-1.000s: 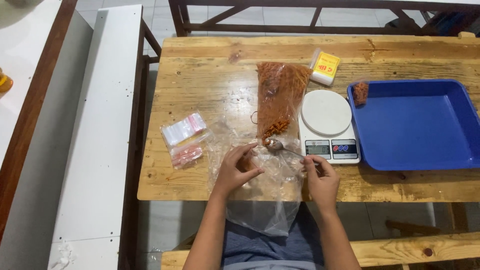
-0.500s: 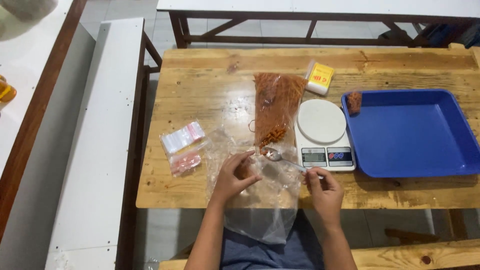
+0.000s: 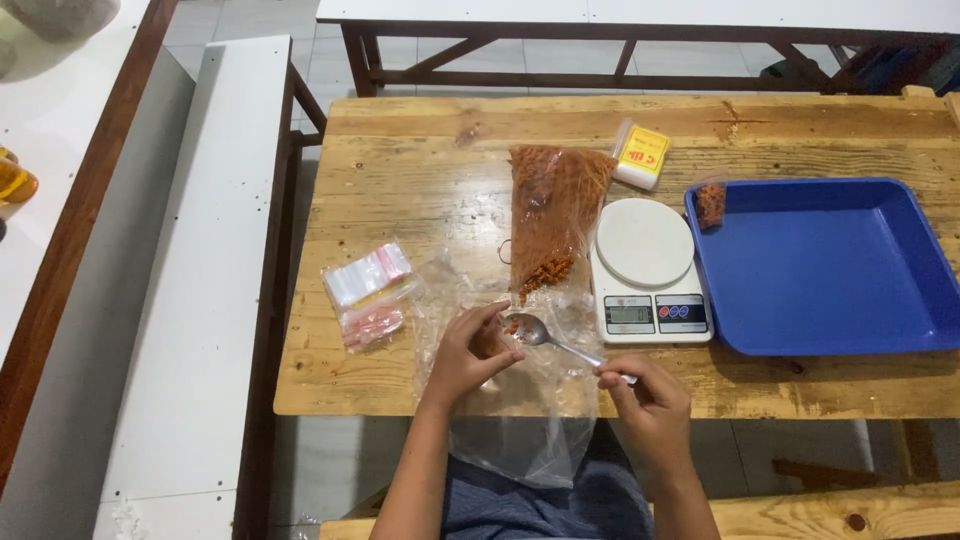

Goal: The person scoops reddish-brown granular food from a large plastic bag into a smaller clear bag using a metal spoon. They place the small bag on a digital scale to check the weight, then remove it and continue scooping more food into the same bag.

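My right hand [image 3: 647, 399] pinches the handle end of a metal spoon [image 3: 545, 336], whose bowl carries a little orange-brown food. My left hand [image 3: 468, 353] holds a small clear bag right beside the spoon's bowl; the bag is mostly hidden by my fingers. Both hands rest over a large clear plastic sheet [image 3: 510, 420] that hangs off the front edge of the wooden table [image 3: 420, 190]. Just beyond the spoon lies a long clear bag of orange-brown shredded snack [image 3: 552, 215], its opening toward me.
A white digital kitchen scale [image 3: 648, 268] stands right of the snack bag. A blue tray [image 3: 830, 265] with one small filled bag [image 3: 710, 203] sits at the right. A stack of small zip bags [image 3: 368, 290] lies left, a yellow-and-white packet [image 3: 641, 155] farther back. A white bench [image 3: 200, 290] runs along the left.
The spoon has moved from near the snack bag's mouth toward my left hand, and both hands have shifted slightly. The camera view has tilted a little.
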